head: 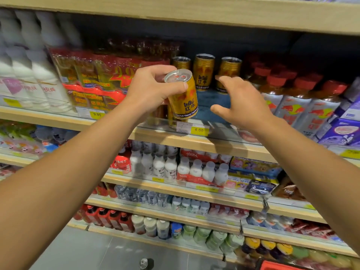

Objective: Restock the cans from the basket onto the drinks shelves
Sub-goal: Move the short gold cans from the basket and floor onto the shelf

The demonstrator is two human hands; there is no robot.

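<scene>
My left hand (152,88) grips a gold Red Bull can (183,96) by its upper part, tilted, in front of the drinks shelf (214,142). Three more gold cans (203,72) stand upright further back on that shelf, and another can stands at the front edge, partly hidden behind the held one. My right hand (241,102) hovers to the right of the held can, fingers spread and holding nothing, over a bare blue patch of shelf (210,98). A red basket corner (276,266) shows at the bottom edge.
Shrink-wrapped gold can packs (91,78) sit to the left of the cans, red-capped bottles (296,98) to the right. White bottles (29,61) fill the far left. A shelf board (214,14) runs overhead. Lower shelves hold several small bottles. A dark can top (145,263) shows below.
</scene>
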